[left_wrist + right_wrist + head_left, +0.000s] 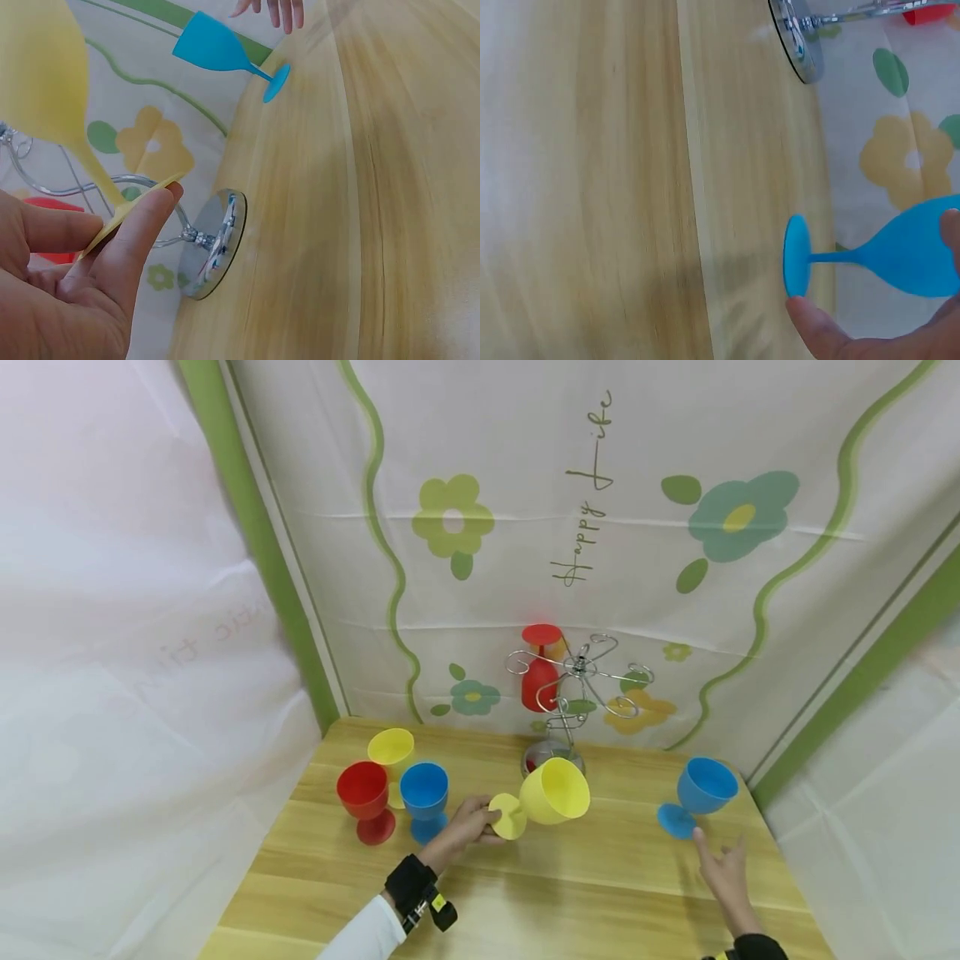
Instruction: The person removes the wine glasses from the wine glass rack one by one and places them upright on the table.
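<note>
My left hand (pixel 468 823) pinches the round foot of a yellow goblet (pixel 555 791) between thumb and fingers. The goblet is raised off the table and tilted, its bowl to the right of the hand in the head view. At the right side, a blue goblet (pixel 707 785) stands upright on its foot. Close beside it is my right hand (pixel 723 870), fingers spread and nothing gripped; in the right wrist view the thumb tip (pixel 810 319) overlaps the edge of the blue goblet's foot (pixel 797 255). Behind the yellow goblet rises a chrome wire rack (pixel 579 667), with a red goblet (pixel 540 681) hanging upside down on its left.
On the left of the wooden table (pixel 600 893) stand another red goblet (pixel 364 789), a second blue goblet (pixel 424 789) and a second yellow goblet (pixel 392 748), close together. The rack's round base (pixel 217 247) sits near the back edge, before a patterned curtain (pixel 525 468).
</note>
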Demonstrator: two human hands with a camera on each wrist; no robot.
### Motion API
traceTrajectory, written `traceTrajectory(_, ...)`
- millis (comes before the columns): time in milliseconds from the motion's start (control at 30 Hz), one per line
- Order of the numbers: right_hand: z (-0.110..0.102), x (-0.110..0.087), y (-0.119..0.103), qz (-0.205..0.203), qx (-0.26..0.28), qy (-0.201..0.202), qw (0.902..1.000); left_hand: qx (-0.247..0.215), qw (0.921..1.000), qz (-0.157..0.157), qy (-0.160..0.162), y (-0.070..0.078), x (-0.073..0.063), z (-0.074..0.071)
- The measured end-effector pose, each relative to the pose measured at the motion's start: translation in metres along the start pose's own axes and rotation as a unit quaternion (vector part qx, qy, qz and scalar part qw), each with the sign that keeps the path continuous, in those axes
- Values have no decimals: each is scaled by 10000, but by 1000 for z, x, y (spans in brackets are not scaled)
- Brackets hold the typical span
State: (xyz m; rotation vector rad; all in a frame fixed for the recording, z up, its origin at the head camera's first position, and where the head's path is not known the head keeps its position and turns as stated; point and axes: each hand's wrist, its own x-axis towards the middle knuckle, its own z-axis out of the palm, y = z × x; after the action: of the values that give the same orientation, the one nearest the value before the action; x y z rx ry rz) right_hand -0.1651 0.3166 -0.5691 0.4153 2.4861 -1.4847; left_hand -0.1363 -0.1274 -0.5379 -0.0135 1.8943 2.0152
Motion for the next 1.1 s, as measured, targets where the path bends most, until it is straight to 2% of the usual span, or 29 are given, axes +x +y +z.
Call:
traceTrajectory(133, 9, -9, -13, -306, -496, -393, 9975, -18, 10000, -17, -15, -2, 2, 2)
traceTrajectory(267, 29, -25, -44, -849, -803, -982, 9883, -76, 9999, -105, -64, -5, 4, 4)
traceTrajectory(433, 56, -43, -94, -1652, -356, -1700, 9708, -173, 9995, -184, -172, -4, 7, 6)
traceTrajectory(600, 76, -53, -125, -2615, 199, -2006, 9439, -170, 9993, -213, -244, -3, 10, 6)
traceTrajectory(733, 90, -56, -135, -3193, 397, -2077, 9237, -148, 9993, -287, -170, -2, 10, 11)
traceTrajectory(933, 101, -58, -132, -3523, 1109, -2422, 8972, -28, 9990, -380, -246, -4, 6, 20)
traceTrajectory(1033, 103, -59, -129, -3583, 1414, -2368, 8920, -24, 9990, -372, -242, -5, 4, 22)
traceTrajectory(1100, 103, -60, -127, -3565, 1509, -2260, 8939, -50, 9990, -369, -259, -6, 4, 22)
